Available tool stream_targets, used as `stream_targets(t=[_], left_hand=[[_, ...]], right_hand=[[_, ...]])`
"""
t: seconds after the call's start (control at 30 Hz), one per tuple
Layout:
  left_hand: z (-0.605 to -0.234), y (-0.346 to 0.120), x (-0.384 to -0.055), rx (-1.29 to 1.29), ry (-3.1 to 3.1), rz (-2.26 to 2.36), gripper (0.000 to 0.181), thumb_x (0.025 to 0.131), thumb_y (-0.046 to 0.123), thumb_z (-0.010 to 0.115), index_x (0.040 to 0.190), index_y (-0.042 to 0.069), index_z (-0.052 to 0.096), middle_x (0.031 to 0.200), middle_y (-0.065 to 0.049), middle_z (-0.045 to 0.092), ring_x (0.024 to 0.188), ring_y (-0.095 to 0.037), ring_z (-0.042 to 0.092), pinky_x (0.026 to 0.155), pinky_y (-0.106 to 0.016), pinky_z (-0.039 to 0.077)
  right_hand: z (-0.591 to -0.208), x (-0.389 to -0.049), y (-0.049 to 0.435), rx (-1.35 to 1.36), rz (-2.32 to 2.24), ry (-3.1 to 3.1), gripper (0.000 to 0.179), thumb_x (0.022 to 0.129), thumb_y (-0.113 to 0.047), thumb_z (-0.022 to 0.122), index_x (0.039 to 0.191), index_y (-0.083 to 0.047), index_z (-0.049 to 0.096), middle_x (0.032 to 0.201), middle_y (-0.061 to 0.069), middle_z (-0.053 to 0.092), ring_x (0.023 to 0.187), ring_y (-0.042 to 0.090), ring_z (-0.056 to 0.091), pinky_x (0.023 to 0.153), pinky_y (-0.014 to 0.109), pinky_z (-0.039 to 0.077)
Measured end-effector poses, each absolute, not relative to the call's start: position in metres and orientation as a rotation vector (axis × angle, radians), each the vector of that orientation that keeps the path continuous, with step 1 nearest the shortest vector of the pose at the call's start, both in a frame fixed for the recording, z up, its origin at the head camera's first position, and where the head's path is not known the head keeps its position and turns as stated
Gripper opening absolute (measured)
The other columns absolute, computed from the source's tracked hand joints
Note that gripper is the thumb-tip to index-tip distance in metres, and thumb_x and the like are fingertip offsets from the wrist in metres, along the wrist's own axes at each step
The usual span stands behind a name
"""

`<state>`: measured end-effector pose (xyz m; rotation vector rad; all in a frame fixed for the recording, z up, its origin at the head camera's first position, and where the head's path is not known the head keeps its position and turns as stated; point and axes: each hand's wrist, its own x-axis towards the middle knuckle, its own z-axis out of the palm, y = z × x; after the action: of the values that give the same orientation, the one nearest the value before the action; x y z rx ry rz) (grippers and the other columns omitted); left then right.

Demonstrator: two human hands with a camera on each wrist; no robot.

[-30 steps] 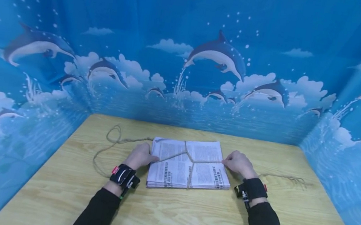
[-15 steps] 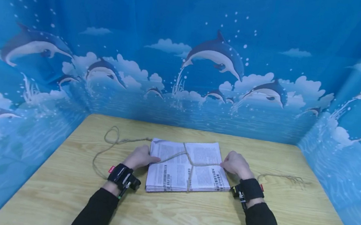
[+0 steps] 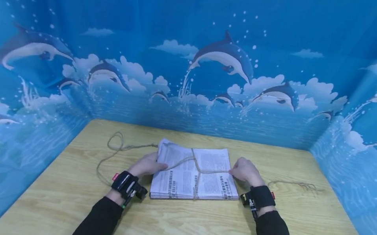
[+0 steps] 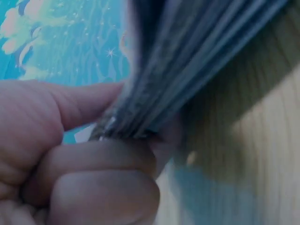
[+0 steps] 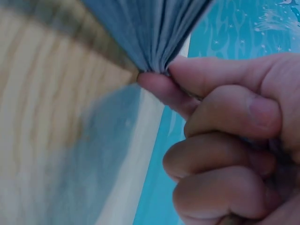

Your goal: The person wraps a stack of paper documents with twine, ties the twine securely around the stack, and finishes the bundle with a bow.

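Observation:
A stack of folded newspapers (image 3: pixel 180 182) lies mid-table in the head view, with thin twine (image 3: pixel 196 186) crossing over it both ways and meeting near its middle. My left hand (image 3: pixel 146 163) grips the stack's left edge where the twine runs over it; in the left wrist view the thumb (image 4: pixel 91 103) lies above the sheets, with curled fingers (image 4: pixel 103 187) beneath. At the opposite edge my right hand (image 3: pixel 246 170) pinches the newspapers between thumb (image 5: pixel 215 72) and index finger. Their layers (image 5: pixel 154 33) are squeezed together at that pinch, the other fingers curled into the palm.
A loose length of twine (image 3: pixel 107 159) loops across the wooden table (image 3: pixel 167 226) left of the stack. Another twine end (image 3: pixel 290 182), frayed at its tip, trails to the right. A blue dolphin-print curtain (image 3: pixel 172 24) encloses the table's back and sides.
The stack's far left corner has lifted and bowed upward slightly. Its near edge has shifted a little toward me since the first frame. Both hands keep their hold at the two edges.

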<state>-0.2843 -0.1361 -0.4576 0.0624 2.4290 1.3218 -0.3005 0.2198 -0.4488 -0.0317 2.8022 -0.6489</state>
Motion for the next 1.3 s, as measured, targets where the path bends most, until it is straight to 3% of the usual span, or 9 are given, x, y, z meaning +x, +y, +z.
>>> stream_targets(t=[0.17, 0.3, 0.43, 0.63, 0.83, 0.9, 1.03, 1.17, 1.3], left_hand=[[-0.465, -0.149, -0.293, 0.063, 2.291, 1.396, 0.026, 0.094, 0.03, 0.066, 0.105, 0.007, 0.068, 0.078, -0.004, 0.069, 0.053, -0.011, 0.05, 0.049, -0.024, 0.036], [-0.463, -0.155, -0.299, 0.063, 2.226, 1.416, 0.034, 0.091, 0.04, 0.067, 0.1, 0.007, 0.07, 0.068, -0.001, 0.063, 0.045, -0.008, 0.034, 0.042, -0.023, 0.027], [-0.462, -0.158, -0.304, 0.054, 2.171, 1.455, 0.035, 0.093, 0.041, 0.065, 0.103, 0.008, 0.069, 0.066, 0.0, 0.062, 0.043, -0.007, 0.032, 0.041, -0.022, 0.025], [-0.465, -0.161, -0.307, 0.027, 2.034, 1.582, 0.03, 0.097, 0.024, 0.062, 0.122, 0.006, 0.062, 0.069, 0.001, 0.064, 0.042, -0.005, 0.029, 0.04, -0.022, 0.024], [-0.466, -0.163, -0.308, 0.042, 1.942, 1.71, 0.053, 0.096, 0.013, 0.06, 0.146, 0.014, 0.043, 0.071, 0.0, 0.064, 0.041, -0.005, 0.031, 0.04, -0.021, 0.026], [-0.467, -0.165, -0.308, 0.071, 1.939, 1.744, 0.054, 0.097, 0.012, 0.059, 0.147, 0.015, 0.041, 0.068, 0.002, 0.061, 0.042, -0.005, 0.031, 0.041, -0.021, 0.026], [-0.469, -0.172, -0.309, 0.148, 1.939, 1.824, 0.052, 0.098, 0.014, 0.059, 0.147, 0.017, 0.042, 0.062, 0.004, 0.053, 0.043, -0.007, 0.03, 0.043, -0.022, 0.026], [-0.469, -0.178, -0.308, 0.235, 1.958, 1.837, 0.056, 0.097, 0.017, 0.06, 0.149, 0.016, 0.04, 0.072, 0.005, 0.063, 0.046, -0.006, 0.035, 0.045, -0.021, 0.028], [-0.47, -0.182, -0.309, 0.284, 1.959, 1.84, 0.059, 0.097, 0.016, 0.061, 0.151, 0.013, 0.037, 0.095, 0.003, 0.071, 0.066, -0.005, 0.056, 0.055, -0.019, 0.04]], right_hand=[[-0.45, -0.302, 0.222, -0.047, -0.668, 2.8, 0.021, 0.091, -0.023, 0.065, 0.088, -0.004, 0.072, 0.076, 0.005, 0.062, 0.065, 0.018, 0.051, 0.056, 0.028, 0.04], [-0.447, -0.301, 0.224, -0.052, -0.705, 2.792, 0.022, 0.092, -0.024, 0.064, 0.091, -0.003, 0.071, 0.078, 0.006, 0.063, 0.066, 0.019, 0.053, 0.057, 0.028, 0.041], [-0.446, -0.302, 0.229, -0.068, -0.753, 2.787, 0.022, 0.093, -0.023, 0.064, 0.09, -0.003, 0.072, 0.075, 0.006, 0.064, 0.064, 0.018, 0.053, 0.056, 0.027, 0.04], [-0.45, -0.303, 0.236, -0.1, -0.794, 2.789, 0.025, 0.092, -0.026, 0.065, 0.076, -0.008, 0.073, 0.06, 0.0, 0.06, 0.053, 0.013, 0.043, 0.053, 0.026, 0.035], [-0.455, -0.303, 0.236, -0.071, -0.806, 2.774, 0.024, 0.091, -0.026, 0.067, 0.086, -0.004, 0.074, 0.073, 0.003, 0.063, 0.063, 0.015, 0.049, 0.057, 0.027, 0.039], [-0.456, -0.303, 0.237, -0.083, -0.818, 2.762, 0.024, 0.092, -0.026, 0.067, 0.09, -0.003, 0.074, 0.078, 0.004, 0.064, 0.066, 0.016, 0.051, 0.059, 0.027, 0.041], [-0.459, -0.305, 0.238, -0.13, -0.896, 2.718, 0.024, 0.094, -0.025, 0.064, 0.085, -0.003, 0.07, 0.07, 0.001, 0.056, 0.06, 0.014, 0.046, 0.055, 0.026, 0.037], [-0.461, -0.307, 0.238, -0.186, -0.973, 2.674, 0.023, 0.096, -0.024, 0.061, 0.086, -0.003, 0.065, 0.066, -0.001, 0.046, 0.059, 0.014, 0.041, 0.055, 0.027, 0.034], [-0.465, -0.309, 0.238, -0.229, -1.031, 2.643, 0.02, 0.096, -0.02, 0.061, 0.091, -0.001, 0.064, 0.072, 0.001, 0.051, 0.063, 0.015, 0.044, 0.057, 0.028, 0.036]])
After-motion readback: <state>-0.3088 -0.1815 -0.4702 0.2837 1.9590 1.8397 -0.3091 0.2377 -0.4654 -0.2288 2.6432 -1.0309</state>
